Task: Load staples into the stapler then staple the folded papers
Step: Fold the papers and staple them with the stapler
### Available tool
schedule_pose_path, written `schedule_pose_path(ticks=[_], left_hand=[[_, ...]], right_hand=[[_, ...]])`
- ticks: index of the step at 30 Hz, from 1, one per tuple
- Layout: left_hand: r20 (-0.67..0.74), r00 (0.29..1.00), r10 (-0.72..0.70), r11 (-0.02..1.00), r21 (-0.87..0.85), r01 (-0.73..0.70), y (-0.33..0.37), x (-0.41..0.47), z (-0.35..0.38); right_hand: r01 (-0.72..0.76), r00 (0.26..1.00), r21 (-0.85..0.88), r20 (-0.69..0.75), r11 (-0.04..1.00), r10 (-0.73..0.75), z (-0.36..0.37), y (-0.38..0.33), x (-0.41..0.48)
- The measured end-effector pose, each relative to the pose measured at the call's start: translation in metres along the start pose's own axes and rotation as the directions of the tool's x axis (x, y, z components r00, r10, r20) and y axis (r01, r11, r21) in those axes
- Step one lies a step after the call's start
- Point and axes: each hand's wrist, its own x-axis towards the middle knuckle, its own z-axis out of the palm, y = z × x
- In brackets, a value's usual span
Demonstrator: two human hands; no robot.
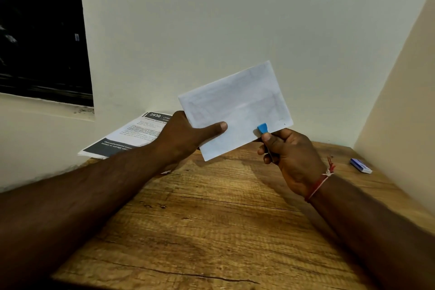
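We are reaching both forearms in over the near edge of the desk (211, 231), hands raised above it. Our left hand (183, 139) is pinching the folded paper (240, 101), thumb lying flat across its front. Our right hand (292, 160) is curling its fingers round the stapler (262, 128), thumb sitting just under its blue tip.

head view: being taken from the person's head, wide-angle | facing: being aimed forward and down along both forearms toward the far wall (211, 19) corner | nearness: wooden table (211, 231) being seen close, near edge at bottom | framing: left hand (181, 139) and right hand (292, 155) being caught mid-frame, window (40, 30) far left
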Motion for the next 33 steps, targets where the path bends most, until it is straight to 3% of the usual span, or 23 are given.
schedule_pose_path(ticks=[5,10,11,13,15,16,19,23,25,28,30,33], left_hand=[[-0.02,1.0,-0.003,0.999,0.044,0.004,0.001,-0.001,0.002],[-0.078,0.997,0.005,0.999,0.053,-0.001,0.001,0.002,-0.002],[-0.109,0.994,0.017,0.996,0.086,-0.008,0.002,0.003,-0.003],[-0.167,0.985,0.049,0.984,0.18,-0.018,0.003,0.006,-0.008],[-0.204,0.977,0.06,0.97,0.242,-0.009,0.006,0.008,-0.013],[-0.219,0.974,0.058,0.968,0.249,-0.002,0.006,0.01,-0.015],[-0.251,0.967,0.044,0.974,0.227,0.014,0.006,0.01,-0.016],[-0.241,0.97,0.044,0.967,0.253,0.019,0.005,0.008,-0.013],[-0.214,0.976,0.048,0.964,0.264,0.01,0.007,0.005,-0.01],[-0.182,0.983,0.039,0.981,0.193,-0.003,0.007,0.001,-0.004],[-0.155,0.988,0.025,0.989,0.148,-0.002,0.005,0.0,-0.002],[-0.092,0.995,0.029,0.991,0.132,-0.017,0.004,-0.002,0.003]], right_hand=[[-0.009,0.999,0.012,-0.035,1.0,0.01,0.002,0.002,-0.001],[-0.073,0.987,0.126,0.15,0.989,0.054,0.0,0.0,-0.003],[-0.057,0.986,0.071,0.159,0.996,0.045,0.0,0.001,-0.003],[0.091,0.986,-0.251,0.16,0.964,-0.051,-0.002,0.004,-0.003],[0.255,0.959,-0.593,0.257,0.764,-0.12,-0.002,0.007,-0.005],[0.302,0.945,-0.685,0.309,0.663,-0.111,-0.001,0.008,-0.007],[0.33,0.927,-0.785,0.374,0.524,-0.023,0.003,0.009,-0.01],[0.306,0.93,-0.806,0.368,0.508,0.024,0.006,0.01,-0.011],[0.228,0.955,-0.754,0.297,0.616,0.012,0.007,0.01,-0.014],[0.055,0.994,-0.41,0.11,0.91,-0.011,0.014,0.003,-0.014],[-0.028,0.998,-0.171,0.049,0.985,0.036,0.016,-0.001,-0.011],[-0.101,0.994,0.14,-0.015,0.985,0.104,0.019,-0.003,-0.012]])
